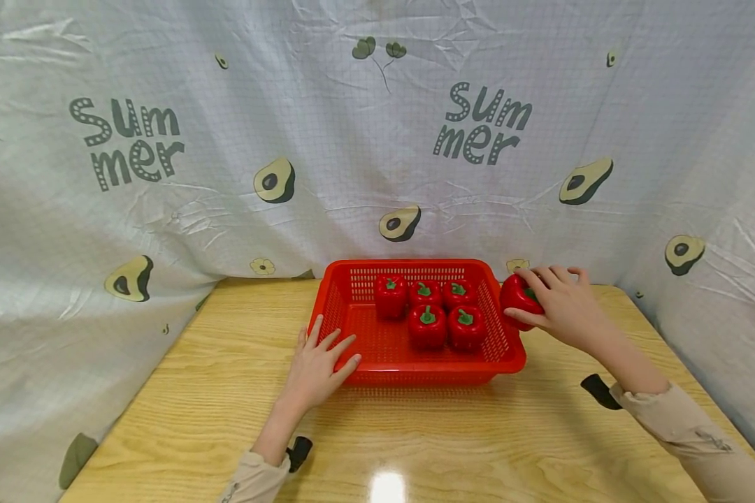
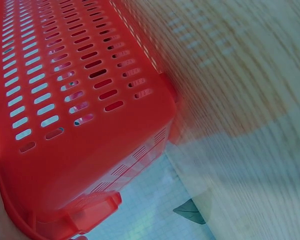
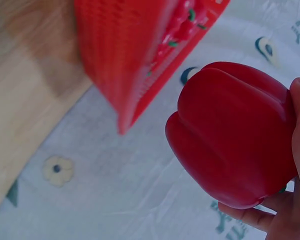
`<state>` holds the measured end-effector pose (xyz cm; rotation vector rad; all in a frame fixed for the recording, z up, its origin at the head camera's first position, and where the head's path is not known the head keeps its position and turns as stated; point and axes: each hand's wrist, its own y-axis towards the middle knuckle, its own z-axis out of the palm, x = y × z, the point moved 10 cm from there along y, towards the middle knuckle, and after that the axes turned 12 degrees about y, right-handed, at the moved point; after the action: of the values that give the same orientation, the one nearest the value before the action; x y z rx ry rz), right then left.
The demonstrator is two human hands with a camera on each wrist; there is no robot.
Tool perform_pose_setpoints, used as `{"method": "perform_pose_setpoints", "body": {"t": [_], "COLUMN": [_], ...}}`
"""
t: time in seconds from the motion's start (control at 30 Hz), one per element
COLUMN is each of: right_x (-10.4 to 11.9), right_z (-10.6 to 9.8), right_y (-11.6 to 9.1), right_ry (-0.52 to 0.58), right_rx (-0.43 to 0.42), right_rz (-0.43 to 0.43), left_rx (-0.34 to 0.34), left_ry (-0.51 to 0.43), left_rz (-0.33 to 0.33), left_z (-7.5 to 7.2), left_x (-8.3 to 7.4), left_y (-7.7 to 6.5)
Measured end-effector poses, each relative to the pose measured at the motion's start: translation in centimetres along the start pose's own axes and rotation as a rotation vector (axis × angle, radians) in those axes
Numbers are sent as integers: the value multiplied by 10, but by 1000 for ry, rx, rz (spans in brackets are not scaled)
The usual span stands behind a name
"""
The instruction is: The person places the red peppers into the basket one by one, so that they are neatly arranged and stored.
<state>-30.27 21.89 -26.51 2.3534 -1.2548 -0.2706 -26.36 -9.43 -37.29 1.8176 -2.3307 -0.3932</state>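
My right hand [image 1: 563, 307] grips a red bell pepper [image 1: 517, 297] at the right rim of a red plastic basket [image 1: 409, 376]. In the right wrist view the bell pepper [image 3: 235, 132] is lifted clear of the table, with fingers and thumb around its stem side. Several more red bell peppers [image 1: 428, 327] with green stems stand in the basket's middle and right part. At the basket's front left corner rests my left hand [image 1: 314, 367], its fingers spread over the rim. The left wrist view shows the slotted basket wall [image 2: 85, 85] and little of that hand.
The basket stands on a wood-grain table [image 1: 226, 391]. Behind it and at both sides hangs a pale cloth [image 1: 327, 126] printed with avocados and lettering, close to the table's far edge.
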Motion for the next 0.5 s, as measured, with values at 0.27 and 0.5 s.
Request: {"method": "perform_pose_setpoints", "body": {"t": [0.27, 0.5], "right_x": [30, 59], "right_z": [4, 18], "right_y": [27, 46], "right_ry": [41, 42], "right_rx": [45, 102], "right_rz": [-94, -163], "left_rx": [-10, -7], "left_ry": [6, 9], "left_rz": [2, 1], "left_z": [-2, -2], "left_x": [-1, -1], "left_y": [1, 0]}}
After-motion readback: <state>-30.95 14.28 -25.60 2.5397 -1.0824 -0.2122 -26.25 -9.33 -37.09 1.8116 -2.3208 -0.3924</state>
